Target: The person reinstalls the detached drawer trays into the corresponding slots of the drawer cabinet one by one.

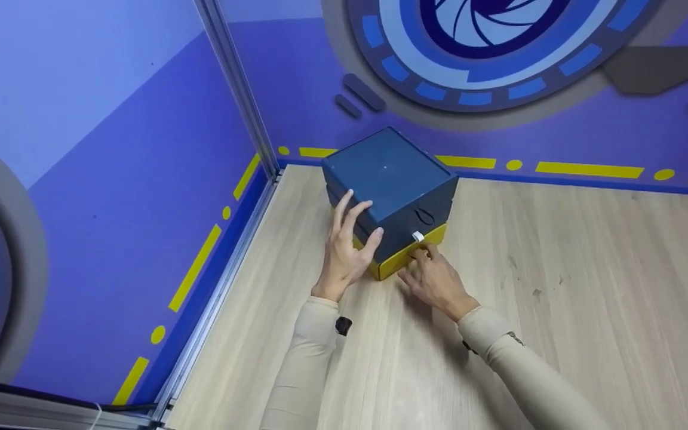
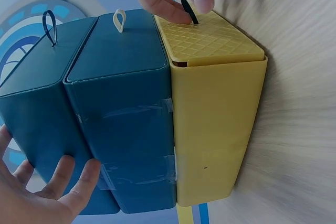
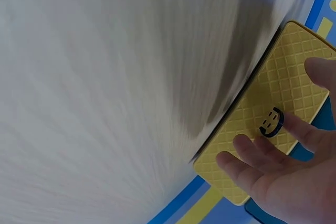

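Two dark blue drawer boxes [image 1: 392, 170] stand stacked on a yellow drawer box [image 2: 218, 124] with a quilted front. My left hand [image 1: 344, 254] rests against the upper blue box, fingers spread over its side and top edge. In front of the yellow box, my right hand [image 1: 438, 280] reaches for its black loop pull [image 3: 273, 124]. The right wrist view has the index fingertip at the loop, apparently touching it, while the thumb stays apart. A narrow gap shows along one edge of the quilted front [image 2: 210, 38] in the left wrist view.
The blue boxes carry a black loop [image 1: 424, 216] and a white loop [image 1: 418, 236]. Behind the stack rises a printed purple wall [image 1: 296, 77], joined at the corner to a metal post [image 1: 239, 83]. Light wooden tabletop [image 1: 589, 310] extends to the right.
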`<state>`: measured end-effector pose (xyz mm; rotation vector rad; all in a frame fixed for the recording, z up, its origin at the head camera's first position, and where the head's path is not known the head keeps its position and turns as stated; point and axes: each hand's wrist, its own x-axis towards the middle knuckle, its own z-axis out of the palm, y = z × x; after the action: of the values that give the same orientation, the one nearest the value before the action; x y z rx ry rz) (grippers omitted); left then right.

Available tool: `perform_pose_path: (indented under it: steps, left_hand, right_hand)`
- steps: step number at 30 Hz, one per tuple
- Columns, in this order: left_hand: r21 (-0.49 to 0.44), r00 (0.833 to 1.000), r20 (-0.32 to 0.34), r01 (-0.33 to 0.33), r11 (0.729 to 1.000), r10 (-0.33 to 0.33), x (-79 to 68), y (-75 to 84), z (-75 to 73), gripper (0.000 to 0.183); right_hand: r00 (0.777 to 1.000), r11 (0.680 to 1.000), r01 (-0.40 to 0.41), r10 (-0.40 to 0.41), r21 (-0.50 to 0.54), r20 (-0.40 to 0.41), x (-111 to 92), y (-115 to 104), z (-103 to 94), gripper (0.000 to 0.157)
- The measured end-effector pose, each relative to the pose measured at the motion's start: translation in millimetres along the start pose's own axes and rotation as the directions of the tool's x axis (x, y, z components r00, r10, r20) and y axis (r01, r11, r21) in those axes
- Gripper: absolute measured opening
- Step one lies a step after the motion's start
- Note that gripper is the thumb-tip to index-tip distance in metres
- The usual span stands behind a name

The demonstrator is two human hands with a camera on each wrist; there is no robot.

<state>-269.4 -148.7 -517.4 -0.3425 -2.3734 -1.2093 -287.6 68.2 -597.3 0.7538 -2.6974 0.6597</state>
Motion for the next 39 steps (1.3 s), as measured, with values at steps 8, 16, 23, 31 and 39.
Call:
perform_pose_path:
  steps: [8,16,23,31,39]
  left_hand:
    - [0.004,1.0,-0.009,-0.018,1.0,0.018,0.3,-2.1,0.2,0.054]
    - [-0.112,0.986,-0.11,0.112,0.987,-0.124,-4.5,16.1,18.1,0.077]
    - [-0.311,0.891,-0.174,0.354,0.882,-0.419,-0.8,47.3,29.4,0.092]
    - [-0.362,0.869,-0.124,0.411,0.837,-0.48,5.2,57.7,38.3,0.078]
    - [-0.342,0.884,-0.163,0.366,0.865,-0.438,-0.3,51.3,36.7,0.073]
  right_hand:
    - [0.971,0.98,-0.193,0.185,0.039,0.152,10,6,-27.3,0.038]
    - [0.844,0.691,-0.519,0.508,0.504,0.172,44,33,-117.6,0.059]
    - [0.809,0.41,-0.567,0.439,0.715,0.39,82,39,-150.2,0.082]
    - [0.74,0.293,-0.647,0.467,0.704,0.485,97,42,-137.7,0.093]
    - [0.715,0.261,-0.666,0.489,0.699,0.499,97,40,-136.1,0.094]
